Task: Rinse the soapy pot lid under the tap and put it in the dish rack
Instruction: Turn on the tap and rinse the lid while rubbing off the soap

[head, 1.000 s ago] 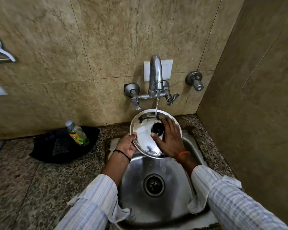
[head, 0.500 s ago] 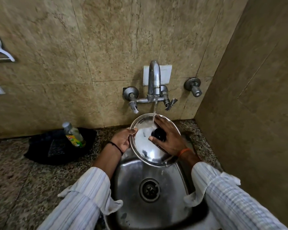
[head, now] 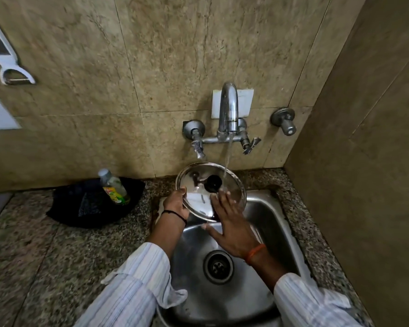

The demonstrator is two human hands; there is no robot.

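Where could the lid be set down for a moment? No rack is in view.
Bare counter lies left of the sink, in front of the black cloth. A narrow strip runs between sink and right wall. Crowded: the cloth holds a bottle; both hands and the lid fill the basin's back.

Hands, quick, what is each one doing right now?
Left hand: shut on the pot lid rim.
Right hand: open, fingers spread on the lid's face.
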